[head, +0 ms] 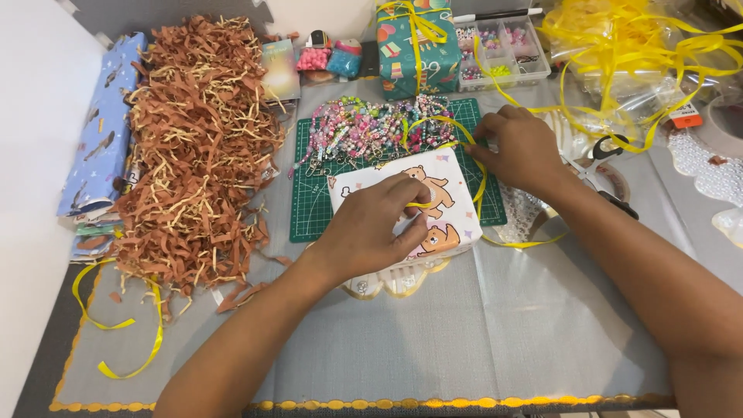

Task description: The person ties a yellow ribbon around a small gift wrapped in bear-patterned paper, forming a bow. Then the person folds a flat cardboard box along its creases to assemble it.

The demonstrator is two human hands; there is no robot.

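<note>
A box wrapped in white paper with bear pictures (445, 193) lies on a green cutting mat (309, 209). My left hand (371, 228) rests on top of the box and pins a yellow ribbon (474, 166) against it with the fingers. My right hand (522, 151) sits just beyond the box's far right corner, pinching the same ribbon where it loops over the box. A loose end of the ribbon trails off to the right of the box onto the grey cloth.
A heap of brown shredded paper (197, 147) fills the left side. Beaded bracelets (371, 128) lie on the mat's far half. A teal wrapped gift (418, 46), a clear bead organiser (503, 46), tangled yellow ribbon (642, 54) and scissors (607, 147) stand at the back right.
</note>
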